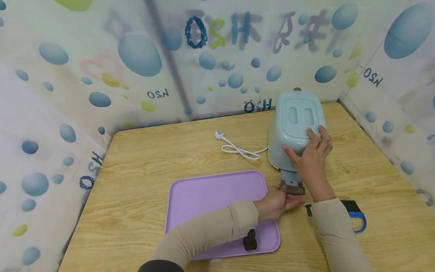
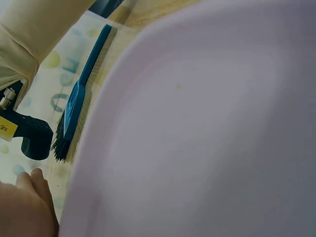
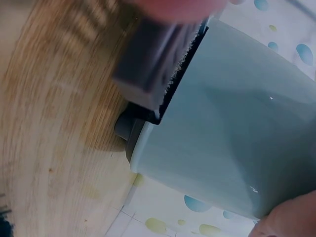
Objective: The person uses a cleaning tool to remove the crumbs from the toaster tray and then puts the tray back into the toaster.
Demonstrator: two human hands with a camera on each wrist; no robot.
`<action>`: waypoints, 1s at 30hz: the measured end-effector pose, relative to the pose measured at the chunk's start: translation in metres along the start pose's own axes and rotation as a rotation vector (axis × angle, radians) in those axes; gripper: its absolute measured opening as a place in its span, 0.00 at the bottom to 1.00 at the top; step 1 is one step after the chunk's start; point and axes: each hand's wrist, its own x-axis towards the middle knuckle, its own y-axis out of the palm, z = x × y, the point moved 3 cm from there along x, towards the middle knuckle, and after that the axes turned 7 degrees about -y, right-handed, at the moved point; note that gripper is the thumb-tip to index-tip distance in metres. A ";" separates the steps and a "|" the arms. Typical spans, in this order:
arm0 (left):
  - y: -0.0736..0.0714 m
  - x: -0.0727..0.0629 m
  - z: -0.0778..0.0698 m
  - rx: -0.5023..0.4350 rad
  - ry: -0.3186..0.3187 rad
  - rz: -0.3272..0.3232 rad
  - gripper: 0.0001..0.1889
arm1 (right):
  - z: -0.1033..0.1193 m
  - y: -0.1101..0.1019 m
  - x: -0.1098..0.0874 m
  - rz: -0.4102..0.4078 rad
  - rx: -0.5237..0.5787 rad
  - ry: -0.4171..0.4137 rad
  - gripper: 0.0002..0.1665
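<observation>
Tabletop [image 1: 136, 170], toaster [image 1: 299, 102], crumb tray [image 1: 290, 176] partway out

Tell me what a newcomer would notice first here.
Probably the pale blue appliance at the right of the table, with the right hand resting on it and the left hand pinching the dark-ended slide jutting from its near end. Next comes the large purple tray, lower left of the appliance in the head view and partly hidden by the left sleeve. Behind the table, the wall with its blue bubbles also stands out.
</observation>
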 end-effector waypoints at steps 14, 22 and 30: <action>-0.006 -0.011 0.004 0.041 -0.016 0.047 0.18 | 0.002 -0.001 0.002 -0.010 0.006 -0.007 0.59; -0.012 -0.018 0.005 0.068 -0.030 0.058 0.18 | 0.001 0.000 0.002 -0.021 0.002 -0.025 0.60; -0.017 -0.023 0.006 0.083 -0.050 0.076 0.18 | 0.000 0.000 0.001 -0.022 0.006 -0.024 0.60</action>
